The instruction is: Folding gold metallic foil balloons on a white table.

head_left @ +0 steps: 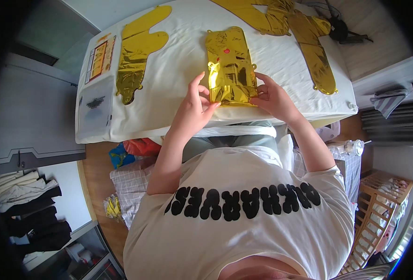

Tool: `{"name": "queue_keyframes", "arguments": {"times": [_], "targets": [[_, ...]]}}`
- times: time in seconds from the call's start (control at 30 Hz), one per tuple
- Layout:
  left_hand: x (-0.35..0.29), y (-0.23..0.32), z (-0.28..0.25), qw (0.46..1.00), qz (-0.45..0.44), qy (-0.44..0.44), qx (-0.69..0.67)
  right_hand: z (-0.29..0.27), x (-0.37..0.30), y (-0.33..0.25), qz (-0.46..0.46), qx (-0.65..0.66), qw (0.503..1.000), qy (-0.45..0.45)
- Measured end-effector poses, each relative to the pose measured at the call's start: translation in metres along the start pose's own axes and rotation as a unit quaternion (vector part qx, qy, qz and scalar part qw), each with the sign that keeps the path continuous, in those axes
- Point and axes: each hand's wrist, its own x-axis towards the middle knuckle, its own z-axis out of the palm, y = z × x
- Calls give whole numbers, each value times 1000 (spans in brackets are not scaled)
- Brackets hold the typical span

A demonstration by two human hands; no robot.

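A flat gold foil balloon [234, 51] lies before me on the white-covered table, its surface creased and shiny, with small tabs along its edges and a small red mark near its upper middle. Thumb and fingers of my left hand [193, 107] close on its near left corner. My right hand [276, 99] pinches the near right corner, some fingers curled beside the edge. Another deflated gold foil balloon [134, 53] is spread to the left. On the right lies a further long gold foil balloon [314, 56], meeting gold foil [262, 17] at the table's far edge.
A clear plastic sleeve [94, 107] and a printed sheet [100, 60] lie along the table's left side. A black object with a cable [339, 30] sits at the far right. Beyond the table are a wooden crib [379, 196], hanging clothes [31, 205] and a grey door [29, 107].
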Motion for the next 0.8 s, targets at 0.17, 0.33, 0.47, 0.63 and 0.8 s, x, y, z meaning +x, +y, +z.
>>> {"name": "queue_keyframes", "arguments": {"times": [0.17,0.33,0.47,0.63,0.8], "targets": [[-2,0,-3,999,-2,-28,42,2,-2,0,-3,0,1000,14],[-9,2,-1,1000,0,18,8,4,-4,-5,6,-26,999,23],[-11,-7,2,999,8,19,39,7,-6,-1,-13,-7,1000,27],[-12,-8,6,995,76,65,-4,8,-7,1,-31,-7,999,38],[-11,-13,-1,998,43,8,50,9,-8,1,-32,15,999,34]]}}
